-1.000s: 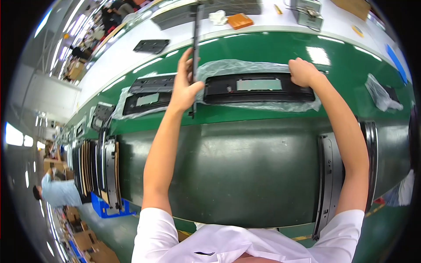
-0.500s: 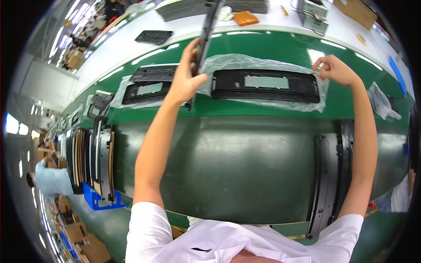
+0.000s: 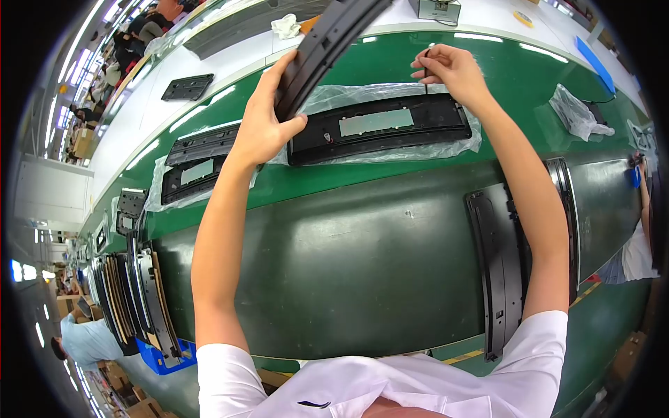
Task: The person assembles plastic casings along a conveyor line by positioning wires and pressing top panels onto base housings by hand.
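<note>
My left hand (image 3: pixel 265 129) is closed around the lower end of a long black plastic panel (image 3: pixel 322 59), raised and tilted up to the right, its far end cut off by the frame's top. My right hand (image 3: pixel 454 75) pinches a thin dark stick-like piece (image 3: pixel 426 88), whose kind I cannot make out. Below that hand, a black panel with a pale rectangular inset (image 3: pixel 376 122) lies on clear plastic wrap (image 3: pixel 456 145). Behind my left forearm, partly hidden, is another such black panel (image 3: pixel 182 182), also on wrap.
On the dark bench, long black panels (image 3: pixel 496 265) stand at the right; more panels (image 3: pixel 150 292) are stacked at the left above a blue crate (image 3: pixel 164 359). A white cloth (image 3: pixel 286 26) and a metal box (image 3: pixel 439 10) sit at the back. A person (image 3: pixel 90 340) is far left.
The held panel has tilted over to the right and shows more of its broad side. My right hand has moved left, and the thin dark piece now shows in its fingers. The view has shifted.
</note>
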